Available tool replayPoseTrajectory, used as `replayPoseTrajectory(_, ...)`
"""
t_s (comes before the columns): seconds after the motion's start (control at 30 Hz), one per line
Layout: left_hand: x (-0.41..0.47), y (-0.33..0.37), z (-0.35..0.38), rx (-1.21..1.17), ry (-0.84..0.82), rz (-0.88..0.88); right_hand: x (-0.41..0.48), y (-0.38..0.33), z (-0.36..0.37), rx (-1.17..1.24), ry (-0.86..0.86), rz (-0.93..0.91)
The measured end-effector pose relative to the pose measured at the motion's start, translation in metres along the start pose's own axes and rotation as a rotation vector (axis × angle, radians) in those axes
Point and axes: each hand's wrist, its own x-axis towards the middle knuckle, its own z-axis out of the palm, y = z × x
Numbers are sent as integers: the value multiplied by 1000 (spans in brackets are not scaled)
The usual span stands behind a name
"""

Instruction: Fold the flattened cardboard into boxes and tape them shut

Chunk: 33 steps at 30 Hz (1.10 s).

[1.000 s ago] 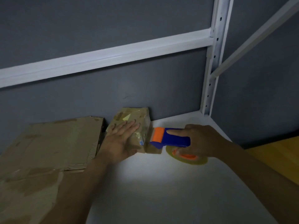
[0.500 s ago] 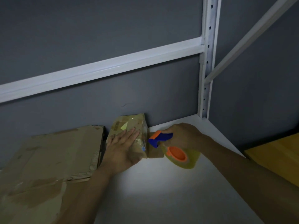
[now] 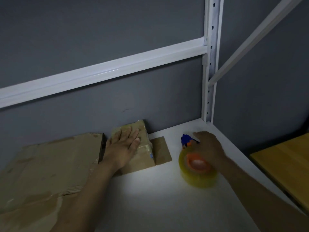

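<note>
Since half a second ago the tape dispenser (image 3: 197,168) has come off the small box (image 3: 141,162) and swung out to the right. It was at the box's right end then; now it is well apart from it and blurred with motion.

The box sits at the back of the white shelf (image 3: 158,198), against the grey wall (image 3: 100,30), with glossy tape already across its top. One cardboard flap (image 3: 161,152) lies flat on the shelf at the box's right end, touching it and not folded up.

Your left grip (image 3: 123,148) is spread flat on the box's top, fingers straight, pressing down. Your right grip (image 3: 210,149) is curled round the dispenser's blue handle, with the yellowish roll and its orange core below the palm. I cannot tell whether the roll touches the shelf.

Judging by that loose flap, the end is not closed yet. Put your left palm's weight on the top so the box cannot slide along the wall. Fold the flap up square before the tape returns. Then start the strip on the top face and draw it over the edge and down in one pull, rubbing it flat.

Just left of the box lies the flattened cardboard (image 3: 50,164), not yet folded. Beyond the shelf's right edge a wooden surface (image 3: 284,164) shows.
</note>
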Motion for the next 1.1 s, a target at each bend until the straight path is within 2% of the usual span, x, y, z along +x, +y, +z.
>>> replayPoseTrajectory(0.03, -2, 1, 0, 0, 1, -15, -9, -16, 10, 61, 43, -65)
replayPoseTrajectory(0.07, -4, 3, 1, -4, 1, -30, -17, -35, 19, 172, 10, -125)
replayPoseTrajectory(0.17, -8, 6, 2, -10, -1, -54, -34, -88, 60, 516, -344, -175)
replayPoseTrajectory(0.23, -9, 7, 0, -29, -9, -55, -43, -99, 84, 685, -457, -151)
replayPoseTrajectory(0.27, -9, 6, -1, -34, -16, -58, -44, -96, 97, 695, -473, -168)
replayPoseTrajectory(0.37, -8, 0, -1, -38, -37, -68, -43, -79, 108, 482, -511, -154)
replayPoseTrajectory(0.47, -6, -1, 2, -115, 88, -44, -29, -78, 97, 420, -259, -297)
replayPoseTrajectory(0.5, -8, -1, 2, -229, 183, -20, -24, -82, 90, 387, -212, -383)
replayPoseTrajectory(0.57, -13, -4, 0, -559, 341, 32, -13, -86, 74, 167, -187, -579)
replayPoseTrajectory(0.63, -19, -17, -2, -730, 387, 103, 3, -81, 63, -2, -175, -700)
replayPoseTrajectory(0.7, -25, -38, -5, -739, 328, 157, 17, -77, 53, -67, -211, -743)
replayPoseTrajectory(0.8, -33, -62, -14, -742, 103, 205, 32, -76, 42, -74, -225, -819)
replayPoseTrajectory(0.9, -37, -64, -24, -626, -48, 226, 39, -78, 38, -78, -260, -855)
replayPoseTrajectory(0.97, -36, -66, -20, -595, -33, 238, 42, -79, 39, -120, -251, -863)
replayPoseTrajectory(1.1, -29, -72, 0, -623, 134, 244, 44, -82, 45, -106, -199, -866)
